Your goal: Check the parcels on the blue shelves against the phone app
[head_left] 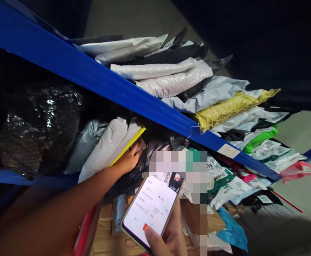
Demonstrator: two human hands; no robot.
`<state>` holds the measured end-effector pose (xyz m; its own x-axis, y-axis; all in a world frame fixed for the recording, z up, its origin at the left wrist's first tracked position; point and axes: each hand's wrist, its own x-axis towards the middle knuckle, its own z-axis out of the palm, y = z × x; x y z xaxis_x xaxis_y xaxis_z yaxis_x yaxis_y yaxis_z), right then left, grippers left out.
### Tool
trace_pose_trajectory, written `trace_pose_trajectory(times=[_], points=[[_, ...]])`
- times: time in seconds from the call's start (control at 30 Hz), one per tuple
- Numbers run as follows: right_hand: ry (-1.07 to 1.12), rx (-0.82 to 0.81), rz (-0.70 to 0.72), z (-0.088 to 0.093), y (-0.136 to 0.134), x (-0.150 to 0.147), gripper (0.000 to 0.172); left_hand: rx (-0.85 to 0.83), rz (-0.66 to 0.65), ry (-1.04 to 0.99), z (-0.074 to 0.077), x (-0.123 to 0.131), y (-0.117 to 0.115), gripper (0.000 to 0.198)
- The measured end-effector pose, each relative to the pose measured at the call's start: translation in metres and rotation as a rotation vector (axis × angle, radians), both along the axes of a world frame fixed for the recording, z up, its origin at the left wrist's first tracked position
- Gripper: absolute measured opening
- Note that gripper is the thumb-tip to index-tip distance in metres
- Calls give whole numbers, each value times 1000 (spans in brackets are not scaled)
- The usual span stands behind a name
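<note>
A phone (151, 208) with a lit white screen is held in my right hand (168, 231); the thumb lies on a red button low on the screen. My left hand (130, 160) reaches into the lower shelf, its fingers bent at a dark package (147, 156) beside a yellow-edged white parcel (129, 142). What those fingers grip, if anything, is hidden. A white label with a barcode (167, 177) shows just above the phone. Part of the view there is pixelated.
A blue shelf beam (91, 78) crosses diagonally above my left hand. White parcels (171, 81) and a yellow one (235, 106) lie above it. A black-wrapped bundle (41, 131) sits left; a cardboard box (104, 224) is below, with labelled bags (230, 192) at right.
</note>
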<state>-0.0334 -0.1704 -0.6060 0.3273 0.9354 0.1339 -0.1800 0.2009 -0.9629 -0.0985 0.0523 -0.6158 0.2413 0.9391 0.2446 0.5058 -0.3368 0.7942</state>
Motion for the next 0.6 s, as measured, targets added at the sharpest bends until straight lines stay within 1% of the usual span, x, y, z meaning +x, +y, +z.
trace_pose_trajectory(times=[0.07, 0.23, 0.4, 0.5, 0.6], points=[[-39, -4, -43, -1, 1, -1, 127, 9, -25, 45, -1, 0, -1, 58], [9, -18, 17, 3, 0, -5, 125, 76, -101, 118, 1, -6, -6, 57], [-42, -84, -40, -1, -1, 0, 121, 153, -173, 157, 6, -11, -11, 51], [-84, -98, -35, -1, -3, 3, 120, 170, -182, 170, 6, -12, -11, 49], [-90, -95, -38, 4, -7, 2, 127, 177, -148, 168, 5, -10, -9, 49]])
